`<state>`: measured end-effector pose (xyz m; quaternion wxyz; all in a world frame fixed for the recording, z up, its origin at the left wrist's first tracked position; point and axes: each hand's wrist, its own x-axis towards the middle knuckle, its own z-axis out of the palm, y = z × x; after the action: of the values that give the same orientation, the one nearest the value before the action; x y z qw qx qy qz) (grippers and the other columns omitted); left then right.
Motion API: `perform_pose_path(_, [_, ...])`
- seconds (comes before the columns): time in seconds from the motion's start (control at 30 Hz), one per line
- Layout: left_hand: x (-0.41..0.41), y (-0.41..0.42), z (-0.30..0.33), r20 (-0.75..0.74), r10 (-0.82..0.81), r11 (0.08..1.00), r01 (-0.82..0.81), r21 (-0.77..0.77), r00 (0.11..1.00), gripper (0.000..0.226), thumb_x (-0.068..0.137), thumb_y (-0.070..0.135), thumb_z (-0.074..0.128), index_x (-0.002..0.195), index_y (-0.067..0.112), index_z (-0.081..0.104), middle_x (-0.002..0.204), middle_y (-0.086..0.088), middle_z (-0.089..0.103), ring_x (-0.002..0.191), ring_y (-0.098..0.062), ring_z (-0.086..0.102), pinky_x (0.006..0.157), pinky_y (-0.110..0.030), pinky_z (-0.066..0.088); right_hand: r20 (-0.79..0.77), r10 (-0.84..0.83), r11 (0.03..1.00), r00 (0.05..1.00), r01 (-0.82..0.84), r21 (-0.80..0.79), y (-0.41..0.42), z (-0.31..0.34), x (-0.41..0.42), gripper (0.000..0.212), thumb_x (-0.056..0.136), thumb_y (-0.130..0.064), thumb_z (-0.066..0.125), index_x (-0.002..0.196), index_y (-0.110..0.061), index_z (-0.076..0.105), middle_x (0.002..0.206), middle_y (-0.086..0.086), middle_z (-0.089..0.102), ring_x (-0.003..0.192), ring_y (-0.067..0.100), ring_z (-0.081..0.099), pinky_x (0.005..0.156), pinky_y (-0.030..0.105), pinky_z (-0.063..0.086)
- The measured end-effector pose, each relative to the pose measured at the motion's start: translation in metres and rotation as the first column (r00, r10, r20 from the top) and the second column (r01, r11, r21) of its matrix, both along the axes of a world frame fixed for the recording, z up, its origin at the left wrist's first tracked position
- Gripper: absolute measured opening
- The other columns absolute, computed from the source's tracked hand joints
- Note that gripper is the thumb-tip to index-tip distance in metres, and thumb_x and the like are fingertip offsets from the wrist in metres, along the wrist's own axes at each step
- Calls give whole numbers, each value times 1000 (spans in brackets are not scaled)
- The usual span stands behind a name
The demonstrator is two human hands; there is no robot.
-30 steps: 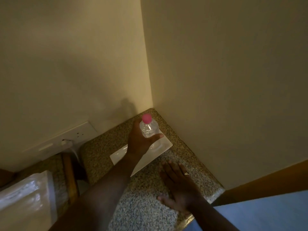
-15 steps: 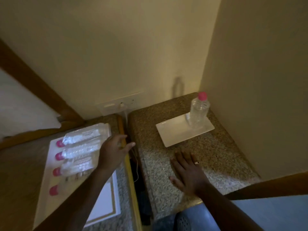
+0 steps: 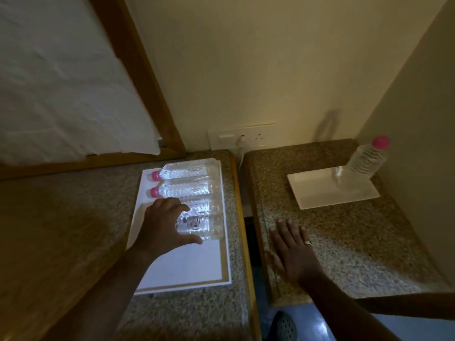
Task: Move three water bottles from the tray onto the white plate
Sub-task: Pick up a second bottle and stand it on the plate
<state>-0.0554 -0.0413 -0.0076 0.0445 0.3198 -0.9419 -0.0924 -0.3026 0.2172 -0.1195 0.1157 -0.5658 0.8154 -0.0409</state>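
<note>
Head view: left hand (image 3: 164, 223) reaching in from 7 o'clock, palm down, fingers spread and curled over the nearest of four clear bottles lying on the tray (image 3: 182, 267), thumb at the near side of that bottle (image 3: 202, 226); whether skin presses plastic or merely hovers above it, cannot tell, and nothing clamped. Right hand (image 3: 294, 252) flat on the right desk (image 3: 357, 254), fingers straight and slightly apart, a ring (image 3: 308, 242) on one finger, holding nothing. Tray flat, rectangular, white with a gold border, resting on the left desk (image 3: 187, 313). Bottles ribbed, transparent, side by side, two pink caps (image 3: 155, 175) visible pointing toward 9 o'clock, the other two hidden behind the left hand. Both desks speckled granite-like stone, split by a narrow dark gap. At 3 o'clock of the tray, across the gap, a white plate (image 3: 327, 193), rectangular and shallow, with one upright pink-capped bottle (image 3: 368, 159) on its far right corner near the wall corner. At 12 o'clock, a wall socket panel (image 3: 242, 139) with a plugged cable dropping into the gap. At 10 o'clock, white bedding (image 3: 61, 77) in a wooden frame.
</note>
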Motion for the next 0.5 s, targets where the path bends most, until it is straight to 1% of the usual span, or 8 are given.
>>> perform_pose_path(0.07, [11, 7, -10, 33, -29, 999, 29, 14, 999, 77, 56, 72, 76, 111, 19, 67, 118, -5, 66, 109, -28, 59, 93, -43, 43, -10, -10, 1000, 1000, 10, -1, 0, -1, 1, 74, 100, -56, 11, 140, -5, 48, 151, 23, 36, 139, 46, 28, 107, 65, 22])
perform_pose_path(0.13, [20, 14, -21, -1, -29, 998, 29, 57, 1000, 73, 60, 56, 83, 118, 15, 64, 120, -7, 66, 111, -30, 60, 95, -42, 43, -17, -13, 1000, 1000, 13, 4, 0, -2, 2, 75, 100, -56, 11, 140, -5, 48, 151, 23, 36, 140, 45, 27, 108, 65, 24])
perform_pose_path(0.2, [25, 21, -28, -38, -31, 995, 35, 90, 999, 72, 62, 48, 85, 121, 14, 63, 122, -8, 66, 113, -30, 59, 96, -43, 44, -19, -15, 1000, 1000, 15, 7, 0, -2, 2, 74, 100, -56, 12, 140, -6, 48, 151, 23, 36, 140, 45, 27, 107, 65, 25])
perform_pose_path(0.3, [33, 31, -33, -63, -73, 991, 80, 109, 995, 73, 61, 51, 83, 123, 18, 61, 122, -5, 65, 113, -28, 59, 96, -42, 45, -22, -21, 1000, 1000, 21, 12, -1, -3, 3, 74, 100, -56, 11, 141, -7, 47, 152, 22, 35, 140, 44, 27, 107, 65, 24])
perform_pose_path(0.37, [42, 31, -36, -48, -97, 986, 103, 129, 994, 78, 60, 54, 82, 126, 20, 58, 124, -3, 63, 114, -26, 57, 96, -40, 44, -32, -27, 1000, 999, 27, 13, -2, -2, 4, 75, 100, -57, 10, 140, -6, 48, 151, 23, 36, 139, 45, 28, 107, 65, 24])
perform_pose_path(0.47, [56, 24, -38, 5, -53, 975, 51, 215, 999, 88, 63, 54, 80, 139, 24, 47, 136, 1, 56, 124, -21, 50, 105, -36, 37, -37, -35, 999, 999, 35, 11, -3, 1, 6, 77, 100, -58, 10, 140, -5, 49, 150, 24, 37, 137, 47, 30, 105, 66, 25])
perform_pose_path(0.5, [61, 21, -38, 17, -20, 970, 15, 241, 1000, 89, 63, 53, 80, 140, 25, 45, 136, 1, 56, 125, -20, 49, 105, -34, 36, -41, -40, 999, 998, 41, 6, -3, 2, 6, 77, 100, -58, 9, 140, -5, 49, 150, 24, 38, 137, 47, 31, 105, 67, 26])
